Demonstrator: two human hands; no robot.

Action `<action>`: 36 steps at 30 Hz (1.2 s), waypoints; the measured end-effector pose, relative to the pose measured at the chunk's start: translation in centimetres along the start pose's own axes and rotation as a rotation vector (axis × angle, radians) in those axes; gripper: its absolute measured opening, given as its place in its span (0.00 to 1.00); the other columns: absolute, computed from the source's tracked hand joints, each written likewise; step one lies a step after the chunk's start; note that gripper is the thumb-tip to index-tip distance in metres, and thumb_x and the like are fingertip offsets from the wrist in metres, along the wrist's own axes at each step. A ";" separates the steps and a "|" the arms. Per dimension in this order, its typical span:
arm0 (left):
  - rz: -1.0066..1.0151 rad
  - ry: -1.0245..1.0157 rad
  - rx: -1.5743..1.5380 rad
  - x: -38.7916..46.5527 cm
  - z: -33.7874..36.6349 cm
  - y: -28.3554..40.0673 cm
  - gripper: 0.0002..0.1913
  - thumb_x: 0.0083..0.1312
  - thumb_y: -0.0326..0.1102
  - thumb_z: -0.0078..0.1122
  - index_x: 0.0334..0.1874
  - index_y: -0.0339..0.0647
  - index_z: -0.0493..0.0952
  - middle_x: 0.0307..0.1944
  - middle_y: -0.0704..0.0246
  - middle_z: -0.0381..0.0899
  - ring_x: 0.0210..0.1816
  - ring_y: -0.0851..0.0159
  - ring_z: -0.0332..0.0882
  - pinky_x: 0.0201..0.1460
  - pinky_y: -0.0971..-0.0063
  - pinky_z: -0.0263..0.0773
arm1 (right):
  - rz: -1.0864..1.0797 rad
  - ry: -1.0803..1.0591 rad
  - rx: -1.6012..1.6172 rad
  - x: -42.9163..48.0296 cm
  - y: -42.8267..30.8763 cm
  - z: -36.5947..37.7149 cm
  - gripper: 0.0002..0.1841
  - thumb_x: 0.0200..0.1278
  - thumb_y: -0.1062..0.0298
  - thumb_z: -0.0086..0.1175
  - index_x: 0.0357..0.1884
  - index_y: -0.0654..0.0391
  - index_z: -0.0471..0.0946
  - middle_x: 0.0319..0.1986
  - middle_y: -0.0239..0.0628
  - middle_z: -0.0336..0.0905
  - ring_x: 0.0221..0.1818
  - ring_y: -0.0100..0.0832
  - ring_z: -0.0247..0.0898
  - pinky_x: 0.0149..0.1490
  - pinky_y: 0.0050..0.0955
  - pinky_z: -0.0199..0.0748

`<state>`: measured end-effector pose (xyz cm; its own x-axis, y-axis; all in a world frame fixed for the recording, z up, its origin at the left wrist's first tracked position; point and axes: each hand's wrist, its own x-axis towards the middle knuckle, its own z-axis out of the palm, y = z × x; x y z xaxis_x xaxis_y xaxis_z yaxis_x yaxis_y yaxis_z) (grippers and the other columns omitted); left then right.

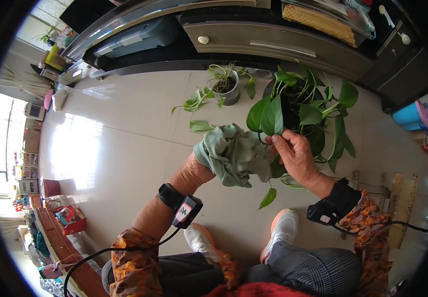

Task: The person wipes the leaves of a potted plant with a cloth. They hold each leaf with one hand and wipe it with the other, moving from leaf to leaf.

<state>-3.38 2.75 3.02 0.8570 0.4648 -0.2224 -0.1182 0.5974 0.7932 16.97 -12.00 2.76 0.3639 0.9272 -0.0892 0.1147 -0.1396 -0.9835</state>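
A crumpled pale green cloth [229, 156] wraps over my left hand [201, 167], so its fingers are hidden and only the wrist side shows. With thumb and forefinger, my right hand [299, 156] pinches the lower end of a broad green leaf [272, 116]. This leaf belongs to a large trailing pothos plant [310, 111] in a dark pot, mostly covered by foliage. The cloth is close beside the pinched leaf, to its lower left. A smaller pothos in a clear plastic pot [232, 97] stands on the floor farther left.
Behind the plants runs a low dark cabinet with a drawer [281, 42]. Pale glossy floor tiles [136, 148] lie around. A wooden bench [63, 248] with a red bag [73, 221] is at left; a blue basin [407, 117] is at right. Cables trail from both wrist devices.
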 end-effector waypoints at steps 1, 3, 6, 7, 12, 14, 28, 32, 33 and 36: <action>-0.215 -0.019 -0.479 0.4 -0.4 -0.2 0.20 0.65 0.30 0.63 0.58 0.37 0.72 0.52 0.66 0.78 0.51 0.69 0.75 0.61 0.73 0.71 | 0.007 0.009 -0.042 0.0 0.1 -0.1 0.13 0.73 0.62 0.51 0.41 0.61 0.80 0.31 0.28 0.80 0.28 0.16 0.72 0.29 0.16 0.67; -0.142 -0.085 -0.202 0.6 -0.8 0.2 0.17 0.66 0.34 0.61 0.56 0.37 0.73 0.49 0.66 0.79 0.49 0.69 0.75 0.57 0.72 0.72 | 0.029 0.015 -0.060 -0.1 0.1 0.0 0.12 0.72 0.63 0.51 0.41 0.62 0.80 0.31 0.28 0.81 0.28 0.16 0.72 0.30 0.16 0.68; 0.017 -0.132 0.926 1.1 -0.4 1.8 0.15 0.66 0.35 0.60 0.53 0.40 0.74 0.45 0.69 0.78 0.47 0.71 0.75 0.50 0.71 0.74 | -0.005 0.021 -0.055 -0.1 -0.4 0.1 0.10 0.72 0.66 0.50 0.38 0.62 0.77 0.30 0.29 0.80 0.28 0.17 0.72 0.33 0.18 0.69; 0.020 -0.109 0.619 0.8 0.4 1.9 0.15 0.66 0.35 0.61 0.53 0.40 0.74 0.45 0.69 0.78 0.47 0.71 0.75 0.50 0.72 0.74 | -0.019 0.019 -0.049 -0.1 -0.6 0.1 0.09 0.72 0.66 0.50 0.37 0.62 0.76 0.30 0.30 0.80 0.28 0.17 0.72 0.33 0.19 0.69; -0.033 0.231 0.160 1.0 5.9 -0.3 0.11 0.61 0.35 0.64 0.42 0.40 0.76 0.30 0.70 0.78 0.33 0.71 0.77 0.37 0.72 0.75 | -0.012 0.036 -0.112 -0.1 -1.2 0.2 0.08 0.72 0.69 0.49 0.36 0.62 0.75 0.28 0.30 0.79 0.28 0.17 0.72 0.33 0.19 0.69; -0.001 0.255 0.569 2.6 6.6 -0.9 0.07 0.58 0.33 0.63 0.35 0.40 0.77 0.20 0.70 0.74 0.23 0.71 0.75 0.26 0.70 0.72 | -0.057 0.047 -0.120 0.0 -1.1 0.3 0.07 0.70 0.71 0.50 0.35 0.62 0.74 0.25 0.31 0.75 0.26 0.20 0.70 0.32 0.21 0.67; 0.136 0.285 1.235 4.6 6.2 -3.9 0.06 0.57 0.29 0.61 0.35 0.40 0.76 0.24 0.68 0.76 0.28 0.63 0.76 0.26 0.70 0.69 | 0.053 -0.132 -0.125 0.2 -1.3 -0.2 0.08 0.66 0.71 0.53 0.32 0.65 0.74 0.22 0.36 0.72 0.25 0.24 0.73 0.33 0.27 0.71; 0.407 0.336 1.139 4.1 5.3 -3.8 0.10 0.51 0.26 0.59 0.36 0.39 0.77 0.23 0.66 0.73 0.30 0.55 0.73 0.30 0.63 0.67 | 0.015 -0.114 -0.068 0.5 -1.6 0.0 0.10 0.67 0.68 0.53 0.32 0.64 0.75 0.19 0.34 0.72 0.23 0.22 0.67 0.31 0.25 0.69; 0.538 0.268 1.145 3.9 5.2 -3.8 0.09 0.52 0.26 0.59 0.36 0.40 0.77 0.24 0.66 0.73 0.30 0.57 0.73 0.30 0.64 0.68 | 0.041 -0.110 -0.052 0.4 -1.7 -0.1 0.10 0.67 0.67 0.53 0.32 0.64 0.75 0.19 0.33 0.71 0.22 0.22 0.66 0.31 0.25 0.68; 0.473 0.183 0.850 3.7 5.4 -4.0 0.04 0.54 0.27 0.61 0.30 0.40 0.76 0.23 0.69 0.74 0.27 0.64 0.74 0.27 0.69 0.68 | 0.049 -0.115 -0.073 0.6 -1.7 -0.2 0.10 0.66 0.67 0.53 0.32 0.64 0.74 0.18 0.33 0.71 0.22 0.22 0.63 0.30 0.25 0.67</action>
<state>2.95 -1.42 2.06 0.7154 0.6710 0.1949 0.0322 -0.3102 0.9501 17.16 -11.28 4.38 0.2633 0.9516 -0.1583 0.1680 -0.2068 -0.9639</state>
